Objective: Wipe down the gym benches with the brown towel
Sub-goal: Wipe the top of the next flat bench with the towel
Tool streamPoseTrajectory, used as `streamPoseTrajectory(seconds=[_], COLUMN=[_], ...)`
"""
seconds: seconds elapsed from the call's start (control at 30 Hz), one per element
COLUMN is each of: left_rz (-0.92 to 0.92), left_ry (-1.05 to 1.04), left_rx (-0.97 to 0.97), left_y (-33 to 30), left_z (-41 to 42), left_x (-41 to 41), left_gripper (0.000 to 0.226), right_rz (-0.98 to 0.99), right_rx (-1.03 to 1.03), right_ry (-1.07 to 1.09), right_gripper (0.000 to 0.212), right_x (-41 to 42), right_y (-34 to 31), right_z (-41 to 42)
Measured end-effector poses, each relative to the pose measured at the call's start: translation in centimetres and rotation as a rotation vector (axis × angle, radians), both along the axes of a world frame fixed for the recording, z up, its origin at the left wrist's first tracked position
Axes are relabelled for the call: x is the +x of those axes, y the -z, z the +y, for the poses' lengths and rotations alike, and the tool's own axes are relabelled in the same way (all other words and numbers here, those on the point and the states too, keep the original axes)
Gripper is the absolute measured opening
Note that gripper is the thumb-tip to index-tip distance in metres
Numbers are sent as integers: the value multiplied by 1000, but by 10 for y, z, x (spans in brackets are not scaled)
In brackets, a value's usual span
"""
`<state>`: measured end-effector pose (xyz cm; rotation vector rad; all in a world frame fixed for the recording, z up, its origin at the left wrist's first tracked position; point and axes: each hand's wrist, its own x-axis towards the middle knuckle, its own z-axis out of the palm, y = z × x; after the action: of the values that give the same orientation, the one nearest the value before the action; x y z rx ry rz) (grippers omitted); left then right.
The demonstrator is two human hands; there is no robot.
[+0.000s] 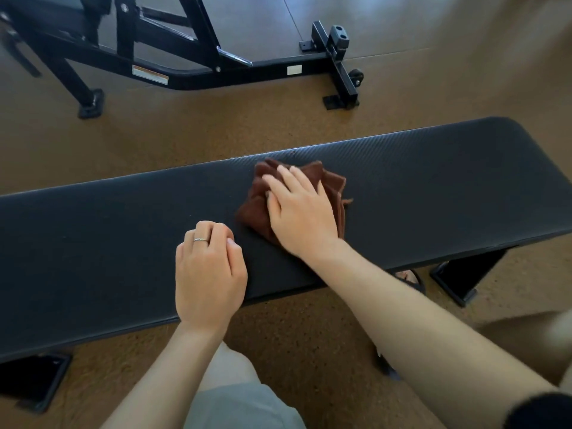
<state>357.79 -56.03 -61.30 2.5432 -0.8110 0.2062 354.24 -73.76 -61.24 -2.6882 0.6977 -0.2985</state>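
**Bench Wipe: Towel Under Right Hand on Flat Bench Pad**

The flat bench [123,230] is the reference landmark. Its black textured pad runs across the view from lower left to upper right.

The brown towel [328,187] lies bunched and folded on the pad, near the pad's middle and closer to its far edge than to its near edge. Part of the towel's right side and upper left corner show beyond the hand covering it.

The right hand [300,215] lies palm down on top of the towel. Its fingers are extended and slightly spread, pressing flat on the cloth rather than curling round it. The thumb lies along the towel's left edge.

The left hand [207,270] rests on the bare pad, just left of the towel and nearer the pad's near edge. Its fingers are curled under into a loose fist and hold nothing. A ring [201,240] shows on one finger.

Beyond the far edge of the bench, a second bench frame [216,72] of black steel stands on the brown floor [185,128]. One support foot [458,280] of the flat bench shows below its right end.
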Motion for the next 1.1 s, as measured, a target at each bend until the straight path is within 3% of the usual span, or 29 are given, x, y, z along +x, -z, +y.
streamPoseTrajectory(seconds=[0.13, 0.37, 0.5, 0.7, 0.8, 0.93, 1.03, 1.1], left_rz=[0, -1, 18, 12, 3, -21, -11, -4], left_ry=[-7, 2, 2, -34, -67, -77, -68, -70], left_rx=[-14, -20, -40, -92, -204, -183, -138, -139], left_y=[0, 1, 0, -2, 1, 2, 0, 0], left_z=[1, 0, 0, -3, 0, 3, 1, 1], left_x=[0, -3, -3, -4, -6, -5, -2, -3], left_gripper=[26, 29, 24, 21, 17, 19, 20, 21], right_rz=[7, 2, 0, 14, -9, -4, -34, -66], right_rx=[16, 42, 8, 12, -19, -4, 5, 6], right_ry=[57, -2, -108, 11, -170, -312, -232, -58], right_gripper=[45, 52, 48, 45, 45, 48, 47, 49], right_x=[33, -85, -34, 69, 83, 94, 87, 71], right_y=[0, -5, -4, -6, -8, -6, -5, -4], right_z=[-9, 56, 17, -8, 27, 33, -4, -54])
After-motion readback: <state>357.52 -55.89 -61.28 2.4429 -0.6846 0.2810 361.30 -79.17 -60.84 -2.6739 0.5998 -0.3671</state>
